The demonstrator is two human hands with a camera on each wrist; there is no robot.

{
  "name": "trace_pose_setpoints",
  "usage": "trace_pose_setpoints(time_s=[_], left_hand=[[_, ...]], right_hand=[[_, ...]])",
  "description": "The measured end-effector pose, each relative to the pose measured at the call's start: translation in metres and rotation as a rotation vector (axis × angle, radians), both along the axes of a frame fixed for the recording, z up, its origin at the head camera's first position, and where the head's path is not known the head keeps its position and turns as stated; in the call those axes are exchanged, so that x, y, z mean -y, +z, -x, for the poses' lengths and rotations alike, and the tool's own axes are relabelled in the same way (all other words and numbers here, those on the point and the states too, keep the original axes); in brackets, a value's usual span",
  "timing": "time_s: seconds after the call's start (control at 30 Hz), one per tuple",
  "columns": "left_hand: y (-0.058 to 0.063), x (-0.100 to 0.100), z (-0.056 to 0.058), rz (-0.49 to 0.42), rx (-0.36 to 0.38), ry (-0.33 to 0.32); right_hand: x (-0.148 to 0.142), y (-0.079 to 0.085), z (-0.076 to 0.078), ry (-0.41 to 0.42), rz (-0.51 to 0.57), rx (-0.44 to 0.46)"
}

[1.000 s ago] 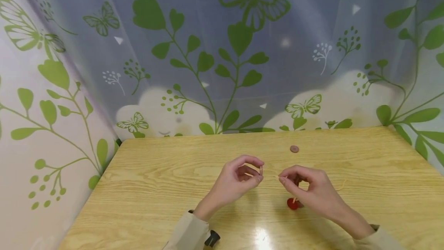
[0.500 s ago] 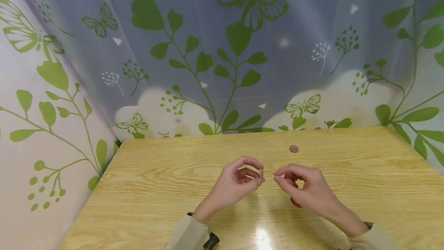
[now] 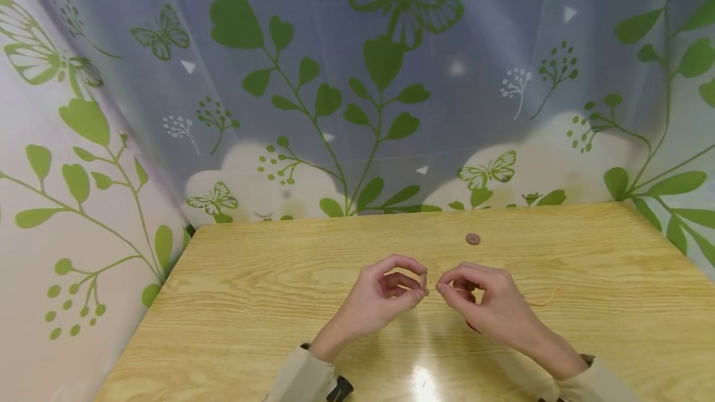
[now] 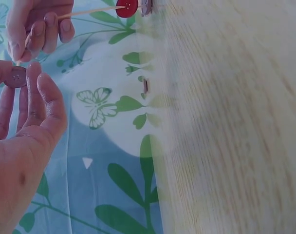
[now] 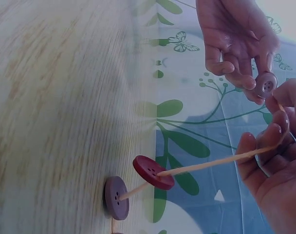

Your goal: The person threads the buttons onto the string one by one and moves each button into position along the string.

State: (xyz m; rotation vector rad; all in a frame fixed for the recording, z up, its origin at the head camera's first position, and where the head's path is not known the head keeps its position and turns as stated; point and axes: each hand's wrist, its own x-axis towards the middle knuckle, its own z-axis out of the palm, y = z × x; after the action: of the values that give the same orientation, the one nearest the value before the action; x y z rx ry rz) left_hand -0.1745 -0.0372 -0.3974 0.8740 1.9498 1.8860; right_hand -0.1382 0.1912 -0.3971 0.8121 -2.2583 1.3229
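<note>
My left hand pinches a brownish-purple four-hole button on edge between thumb and index finger. Facing it, my right hand pinches a pale orange cord near its tip, right at the button's rim in the right wrist view. Lower on this cord hang a red button and a second brownish button, both threaded. From the head view, my right hand hides most of the red button. The cord's tail shows beyond the right wrist.
Another brownish button lies flat on the wooden table toward the back. A curtain with leaves and butterflies stands along the table's far edge. A black strap piece sits by the left cuff.
My right hand has moved left, bringing the cord's tip up to the button. The red button has slipped mostly out of sight behind that hand. My left hand has barely shifted.
</note>
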Motion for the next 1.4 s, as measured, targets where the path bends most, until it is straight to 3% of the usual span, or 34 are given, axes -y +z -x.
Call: trace_pose_setpoints(time_s=[0.83, 1.13, 1.4], left_hand=[[-0.0005, -0.0042, -0.0037, 0.021, -0.022, -0.017], [-0.0024, -0.0042, -0.0036, 0.038, 0.016, -0.016], [-0.0034, -0.0039, -0.0039, 0.057, -0.024, 0.002]], right_hand=[[0.0022, -0.0023, 0.0015, -0.003, -0.042, -0.008], [0.0015, -0.0019, 0.0002, -0.001, -0.047, 0.009], [0.001, -0.0028, -0.0007, -0.004, -0.053, 0.004]])
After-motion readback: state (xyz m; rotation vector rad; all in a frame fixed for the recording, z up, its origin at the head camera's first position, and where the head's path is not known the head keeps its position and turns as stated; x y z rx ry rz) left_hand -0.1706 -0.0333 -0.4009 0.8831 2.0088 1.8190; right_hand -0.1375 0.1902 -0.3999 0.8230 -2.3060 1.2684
